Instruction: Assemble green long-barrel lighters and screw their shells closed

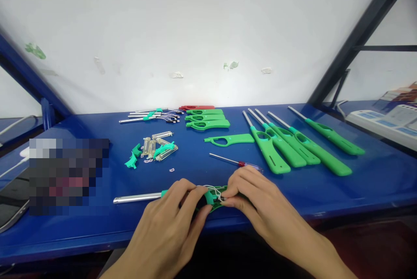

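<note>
Close to the table's front edge lies an opened green long-nosed lighter, its silver tube [137, 198] pointing left. My left hand [172, 220] is closed around the lighter's body, thumb and fingers by the teal trigger [210, 198]. White wires [213, 187] loop out of the casing. Between thumb and forefinger, my right hand [259, 200] pinches a small black part [222, 198] at the ends of these wires, over the green casing. Just beyond my right hand is a screwdriver [228, 158] with a red and clear handle, partly hidden by the fingers.
Several assembled green lighters [270, 151] lie at right on the blue table [189, 166]. Green casing halves [208, 123] and a red one [197, 107] sit at back, beside wired tubes [146, 116]. Clear fuel tanks [150, 147] and teal triggers [133, 157] lie left of centre; a phone [13, 200] is far left.
</note>
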{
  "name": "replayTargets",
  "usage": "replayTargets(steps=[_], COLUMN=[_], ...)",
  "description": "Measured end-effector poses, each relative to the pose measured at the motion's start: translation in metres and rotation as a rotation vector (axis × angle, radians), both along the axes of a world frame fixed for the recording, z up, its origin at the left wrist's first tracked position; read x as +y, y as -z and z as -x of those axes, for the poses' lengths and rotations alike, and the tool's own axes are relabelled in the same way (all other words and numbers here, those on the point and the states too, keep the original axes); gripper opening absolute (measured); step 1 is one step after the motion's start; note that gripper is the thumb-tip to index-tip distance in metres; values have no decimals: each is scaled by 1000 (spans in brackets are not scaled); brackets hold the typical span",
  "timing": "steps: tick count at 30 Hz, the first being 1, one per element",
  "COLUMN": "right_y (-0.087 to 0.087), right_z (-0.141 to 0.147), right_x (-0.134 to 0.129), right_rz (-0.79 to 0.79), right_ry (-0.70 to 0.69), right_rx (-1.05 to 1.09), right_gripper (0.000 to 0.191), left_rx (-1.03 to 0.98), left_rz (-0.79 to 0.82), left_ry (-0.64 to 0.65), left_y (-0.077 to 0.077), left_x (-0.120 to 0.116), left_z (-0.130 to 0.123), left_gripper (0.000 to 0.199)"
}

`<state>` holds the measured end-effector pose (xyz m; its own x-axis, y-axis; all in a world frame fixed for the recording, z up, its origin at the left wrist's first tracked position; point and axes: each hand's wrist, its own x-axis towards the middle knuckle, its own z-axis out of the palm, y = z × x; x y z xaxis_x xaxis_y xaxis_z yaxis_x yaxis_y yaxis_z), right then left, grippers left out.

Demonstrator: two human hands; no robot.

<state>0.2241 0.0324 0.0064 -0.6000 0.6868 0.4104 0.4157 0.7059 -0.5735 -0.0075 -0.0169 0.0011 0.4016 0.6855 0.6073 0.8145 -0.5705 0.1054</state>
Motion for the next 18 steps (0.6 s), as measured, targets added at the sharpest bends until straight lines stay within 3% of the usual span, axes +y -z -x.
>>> replayTargets(steps=[5,18], right_y=[-1,3], right_z=[-1,-4], right_x=[0,-4], right_rz=[25,-206], right_ry=[0,-2], right_rx=[38,-29], right_gripper=[13,10], left_rx=[0,13], left_rz=[21,-8], left_ry=[15,34], left_y=[1,-1], left_x=[1,2], left_z=[0,1], left_gripper=[18,20])
